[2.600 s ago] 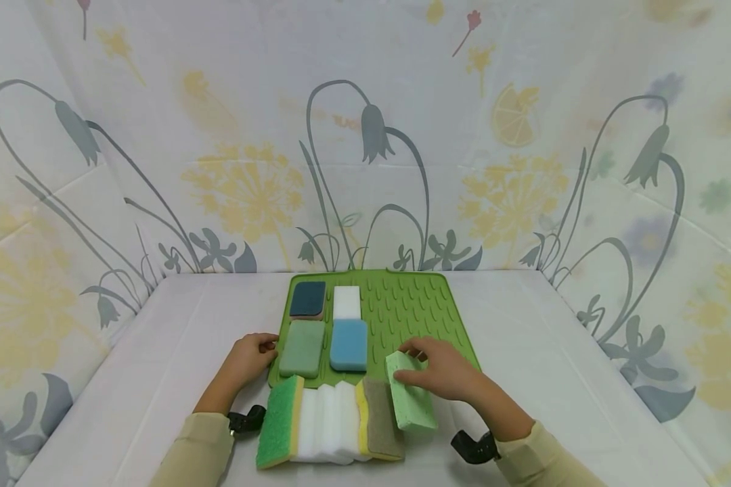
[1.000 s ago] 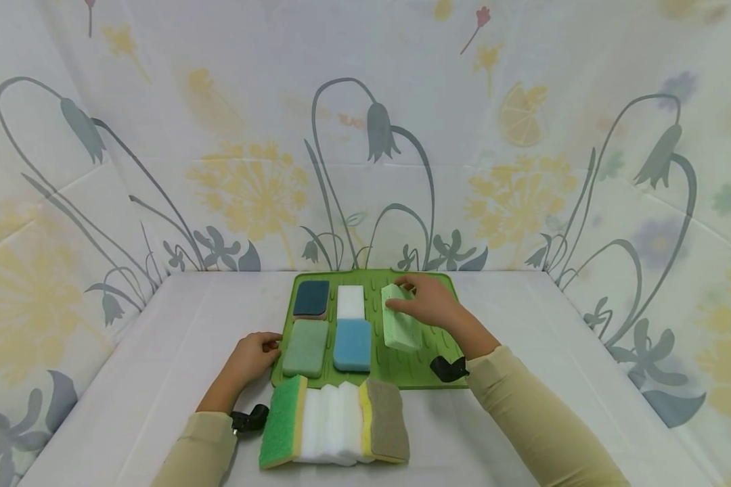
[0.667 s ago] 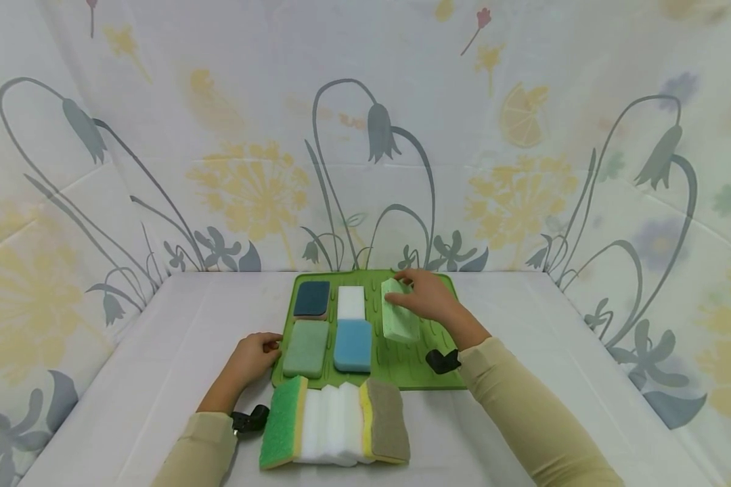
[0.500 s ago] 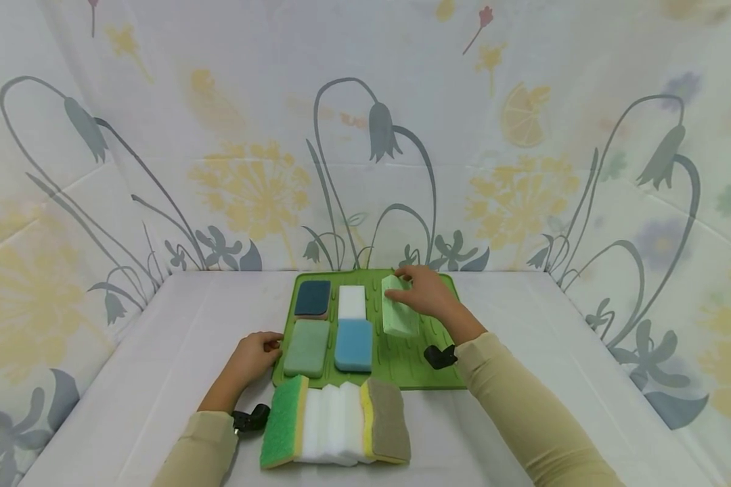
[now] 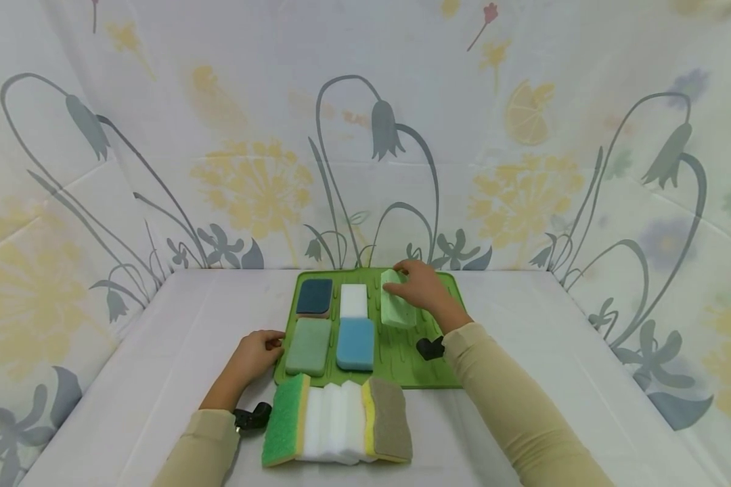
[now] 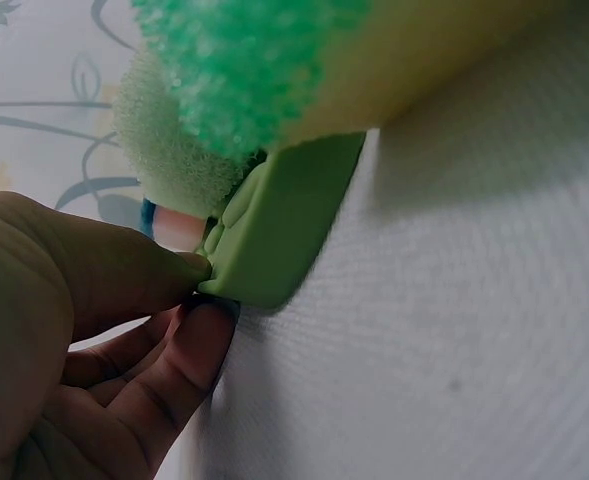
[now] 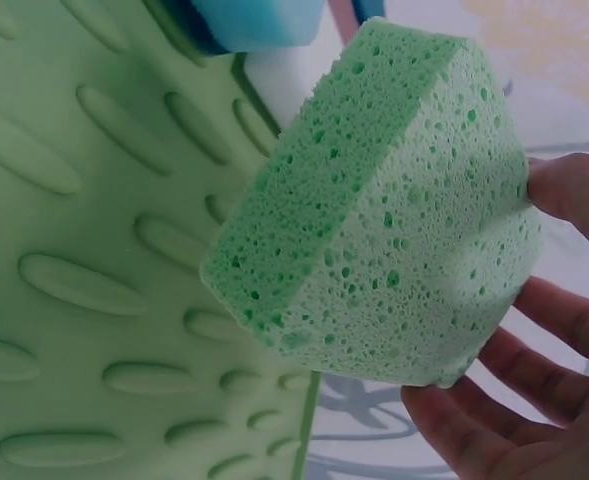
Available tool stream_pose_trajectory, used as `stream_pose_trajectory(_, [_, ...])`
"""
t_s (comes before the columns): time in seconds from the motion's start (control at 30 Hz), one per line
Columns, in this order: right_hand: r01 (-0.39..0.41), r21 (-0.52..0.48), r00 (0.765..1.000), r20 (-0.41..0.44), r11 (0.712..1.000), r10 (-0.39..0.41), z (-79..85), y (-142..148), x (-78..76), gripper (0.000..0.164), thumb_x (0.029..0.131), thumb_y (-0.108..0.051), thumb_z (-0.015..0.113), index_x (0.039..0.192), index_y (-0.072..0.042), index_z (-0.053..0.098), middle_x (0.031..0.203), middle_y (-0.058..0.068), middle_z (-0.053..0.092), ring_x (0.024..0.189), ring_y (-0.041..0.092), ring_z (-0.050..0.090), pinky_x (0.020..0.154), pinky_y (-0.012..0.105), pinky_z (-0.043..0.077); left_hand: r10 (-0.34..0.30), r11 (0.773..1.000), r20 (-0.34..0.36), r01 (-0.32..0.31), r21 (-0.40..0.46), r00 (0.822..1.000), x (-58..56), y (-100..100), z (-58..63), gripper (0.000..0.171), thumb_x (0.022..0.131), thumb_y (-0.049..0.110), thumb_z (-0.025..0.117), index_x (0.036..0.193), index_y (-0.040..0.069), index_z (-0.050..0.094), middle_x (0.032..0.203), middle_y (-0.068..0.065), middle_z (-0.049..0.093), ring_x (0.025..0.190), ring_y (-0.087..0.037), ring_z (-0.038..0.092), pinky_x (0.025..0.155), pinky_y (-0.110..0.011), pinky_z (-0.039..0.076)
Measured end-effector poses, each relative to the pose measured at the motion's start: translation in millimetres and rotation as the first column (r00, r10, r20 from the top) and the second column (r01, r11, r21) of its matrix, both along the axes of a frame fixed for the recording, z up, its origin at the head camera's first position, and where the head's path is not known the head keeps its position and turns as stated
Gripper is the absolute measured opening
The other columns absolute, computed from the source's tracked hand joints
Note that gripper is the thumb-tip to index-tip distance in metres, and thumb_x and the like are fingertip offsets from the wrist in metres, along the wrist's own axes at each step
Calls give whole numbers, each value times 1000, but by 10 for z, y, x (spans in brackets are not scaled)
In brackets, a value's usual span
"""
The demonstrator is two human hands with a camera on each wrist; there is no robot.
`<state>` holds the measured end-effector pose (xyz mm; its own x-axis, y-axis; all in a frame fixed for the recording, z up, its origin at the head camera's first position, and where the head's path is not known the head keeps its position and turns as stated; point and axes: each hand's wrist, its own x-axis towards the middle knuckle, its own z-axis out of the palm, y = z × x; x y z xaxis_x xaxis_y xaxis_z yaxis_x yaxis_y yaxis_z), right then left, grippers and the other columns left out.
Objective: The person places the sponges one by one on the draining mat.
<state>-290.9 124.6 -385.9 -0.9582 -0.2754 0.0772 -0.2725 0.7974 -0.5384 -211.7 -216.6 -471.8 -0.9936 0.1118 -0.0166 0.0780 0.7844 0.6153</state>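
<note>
Sponge, light green, just right of frame centre, pinched by half-curled right hand; best lowered flat (left hand pinches mat edge, good anchor).

You have a white cloth-covered table; on it, at twelve o'clock, a green rectangular ridged mat; at the mat's six o'clock, a green-and-yellow scouring sponge, white foam sponges, and a taupe-and-yellow scouring sponge, in a row.
</note>
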Motion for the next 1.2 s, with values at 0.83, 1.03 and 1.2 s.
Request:
stream_pose_trajectory(0.83, [92, -4, 995, 43, 996, -92, -313, -147, -275, 60, 91, -39, 65, 137, -4, 52, 138, 17, 53, 125, 37, 51, 101, 50, 44, -1, 1000, -16, 1, -2, 1000, -3, -17, -19, 35, 91, 11, 61, 124, -3, 63, 102, -12, 69, 93, -23, 64, 76, -39, 53])
stream_pose_trajectory(1.03, [104, 14, 993, 58, 995, -104, -370, -218, -336, 60, 91, -39, 65, 138, -4, 51, 140, 17, 52, 129, 37, 49, 104, 50, 43, 2, 1000, -7, -2, -2, 1000, -6, -13, -13, 36, 92, 11, 61, 124, -3, 63, 103, -12, 69, 95, -24, 65, 77, -40, 53])
stream_pose_trajectory(1.2, [103, 30, 993, 51, 994, -105, -403, -278, -372, 58, 91, -37, 66, 136, -3, 53, 136, 19, 54, 122, 37, 54, 100, 49, 45, 1, 1000, -5, -1, -5, 1000, -12, -13, -14, 36, 92, 11, 60, 124, -3, 63, 103, -13, 69, 94, -24, 65, 77, -39, 53])
